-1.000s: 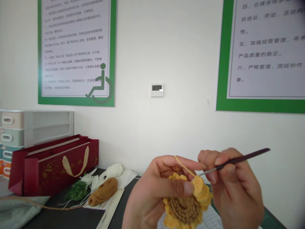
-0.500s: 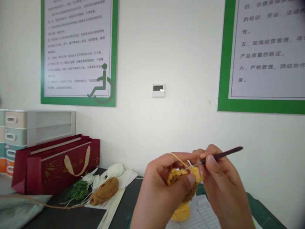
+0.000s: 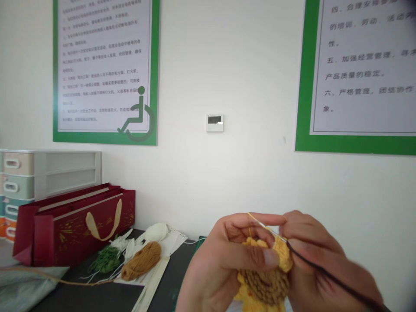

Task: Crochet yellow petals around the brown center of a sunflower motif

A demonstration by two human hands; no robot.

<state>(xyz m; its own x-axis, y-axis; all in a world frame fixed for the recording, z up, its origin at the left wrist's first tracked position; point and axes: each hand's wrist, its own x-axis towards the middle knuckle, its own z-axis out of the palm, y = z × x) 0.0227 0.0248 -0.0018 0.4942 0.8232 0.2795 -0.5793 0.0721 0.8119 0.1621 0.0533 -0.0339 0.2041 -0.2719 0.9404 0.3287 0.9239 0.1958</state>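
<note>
My left hand (image 3: 224, 260) is closed on a crochet piece (image 3: 266, 286), which has a brown round centre and a yellow ruffled edge. A thin yellow yarn strand (image 3: 256, 220) passes over its raised index finger. In my right hand (image 3: 321, 255) is a crochet hook (image 3: 328, 274) with a dark handle and a silver tip. That tip meets the yarn just above the yellow edge, close to the left index fingertip. Below the piece, more yellow material (image 3: 242, 299) shows, partly covered by the hands.
On the dark table (image 3: 107, 299) at left lie a brown yarn skein (image 3: 141, 261), green yarn (image 3: 104, 260) and a white yarn ball (image 3: 157, 232). A red gift bag (image 3: 78, 225) stands behind them, beside a drawer unit (image 3: 69, 169). Posters hang on the wall.
The right hand has turned, so the hook handle now points down to the right instead of up. Both hands sit slightly lower and further right, and more of the brown centre shows.
</note>
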